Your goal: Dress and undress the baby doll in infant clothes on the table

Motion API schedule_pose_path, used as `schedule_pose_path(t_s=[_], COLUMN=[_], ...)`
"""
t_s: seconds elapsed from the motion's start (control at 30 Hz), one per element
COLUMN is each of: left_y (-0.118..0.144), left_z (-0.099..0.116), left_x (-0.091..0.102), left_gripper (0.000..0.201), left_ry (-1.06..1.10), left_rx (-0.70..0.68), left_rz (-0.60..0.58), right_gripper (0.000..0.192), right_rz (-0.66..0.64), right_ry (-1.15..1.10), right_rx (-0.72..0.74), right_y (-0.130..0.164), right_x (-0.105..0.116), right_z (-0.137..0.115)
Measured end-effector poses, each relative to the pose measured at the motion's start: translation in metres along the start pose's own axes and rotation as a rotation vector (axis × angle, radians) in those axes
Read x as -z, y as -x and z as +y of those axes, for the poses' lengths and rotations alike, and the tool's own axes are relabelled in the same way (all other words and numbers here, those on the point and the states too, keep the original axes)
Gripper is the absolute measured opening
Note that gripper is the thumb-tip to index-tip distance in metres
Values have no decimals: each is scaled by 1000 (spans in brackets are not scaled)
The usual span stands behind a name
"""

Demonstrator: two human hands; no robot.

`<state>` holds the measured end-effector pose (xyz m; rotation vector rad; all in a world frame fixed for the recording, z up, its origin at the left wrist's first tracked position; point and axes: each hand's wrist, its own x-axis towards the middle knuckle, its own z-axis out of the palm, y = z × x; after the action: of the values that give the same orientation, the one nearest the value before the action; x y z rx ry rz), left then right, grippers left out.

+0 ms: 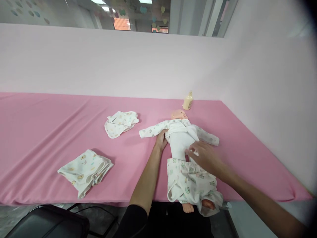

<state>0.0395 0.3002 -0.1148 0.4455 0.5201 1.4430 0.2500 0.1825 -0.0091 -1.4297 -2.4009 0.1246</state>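
A baby doll [179,114] lies on its back, head toward the wall, in a printed long-sleeved top [156,129] rucked up at the chest. White fabric [178,142] covers its torso; whether this is a garment or the doll's cloth body, I cannot tell. Printed baby pants [185,180] sit round its legs, the feet showing at the table's front edge. My left hand [161,139] is closed against the doll's side under the sleeve, its fingertips partly hidden. With fingers pinched, my right hand [204,158] holds a bit of white fabric just above the pants' waistband.
A folded printed cloth [85,170] lies at the front left of the pink-covered table [37,142], with a smaller printed baby garment [121,123] behind it. A cream pump bottle [188,101] stands by the wall beyond the doll. A black chair [47,221] is below left.
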Motion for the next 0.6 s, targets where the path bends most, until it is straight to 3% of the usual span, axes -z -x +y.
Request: schedule_pose_path(t_s=[0.07, 0.17, 0.3, 0.4, 0.6], left_y=[2, 4, 4, 2, -4], left_z=[1, 2, -4, -11, -16], left_x=[-2, -5, -11, -13, -10], left_gripper=[16, 21, 30, 36, 44], left_ry=[19, 45, 70, 84, 150], left_rx=[-1, -11, 2, -1, 73], left_rz=[-24, -65, -110, -117, -129], right_gripper=[35, 37, 42, 37, 30], right_rz=[-206, -308, -334, -284, -179], right_ry=[-72, -71, 23, 84, 136], right_rx=[56, 45, 114, 186, 189], right_y=[3, 0, -8, -17, -55], right_x=[-1, -6, -14, -19, -23], right_z=[-19, -36, -52, -60, -40])
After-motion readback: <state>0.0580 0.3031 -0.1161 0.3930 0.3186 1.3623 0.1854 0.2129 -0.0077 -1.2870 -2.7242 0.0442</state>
